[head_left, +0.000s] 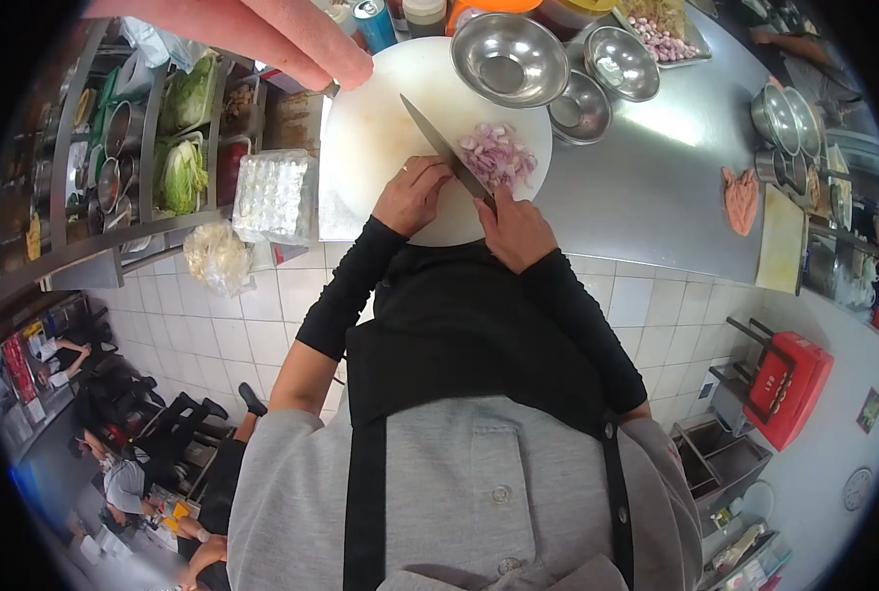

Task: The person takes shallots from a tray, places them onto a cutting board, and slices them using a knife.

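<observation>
My right hand [518, 233] grips the handle of a chef's knife [439, 146], whose blade points away to the upper left across a round white cutting board [372, 133]. On the board, just right of the blade, lies a loose pile of sliced shallots [498, 156]. My left hand [415, 195] rests on the board left of the blade, its fingers closed and bent toward the knife. Whatever is under those fingertips is hidden. Beyond the pile, a wide steel bowl [510, 59] stands at the board's far right edge.
Smaller steel bowls [621, 64] stand right of the board, with a tray of shallots [661, 37] behind. A blue can [373, 25] is at the back. An egg carton [274, 197] sits left, beside shelves holding cabbage [181, 175]. Other people [124, 483] are lower left.
</observation>
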The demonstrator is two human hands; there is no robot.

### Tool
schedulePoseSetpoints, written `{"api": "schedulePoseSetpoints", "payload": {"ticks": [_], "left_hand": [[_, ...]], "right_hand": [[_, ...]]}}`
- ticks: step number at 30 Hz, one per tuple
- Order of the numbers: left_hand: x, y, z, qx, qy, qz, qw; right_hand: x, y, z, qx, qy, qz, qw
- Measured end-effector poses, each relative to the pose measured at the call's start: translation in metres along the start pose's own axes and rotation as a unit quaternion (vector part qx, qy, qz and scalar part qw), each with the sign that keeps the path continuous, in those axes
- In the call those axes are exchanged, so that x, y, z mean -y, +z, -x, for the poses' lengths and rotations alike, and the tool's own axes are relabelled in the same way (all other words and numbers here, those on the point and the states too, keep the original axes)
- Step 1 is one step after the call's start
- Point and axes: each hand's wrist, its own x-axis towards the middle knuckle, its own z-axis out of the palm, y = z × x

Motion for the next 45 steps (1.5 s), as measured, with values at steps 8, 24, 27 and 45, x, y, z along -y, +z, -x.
{"api": "schedulePoseSetpoints", "payload": {"ticks": [8, 24, 27, 45], "left_hand": [[0.002, -0.006, 0.002, 0.015, -0.001, 0.006, 1.0], [-0.078, -0.052, -0.052, 0.236, -0.027, -0.183, 0.954], [-0.059, -0.041, -0.054, 0.237, -0.042, -0.206, 0.949], [-0.039, 0.016, -0.055, 0.198, -0.068, -0.117, 0.971]], "right_hand": [[0.011, -0.018, 0.007, 0.003, 0.02, -0.002, 1.0], [0.008, -0.062, 0.016, -0.1, -0.195, 0.237, 0.946], [-0.003, -0.078, 0.027, -0.084, -0.196, 0.261, 0.941], [-0.076, -0.083, 0.103, -0.055, 0.3, -0.283, 0.909]]}}
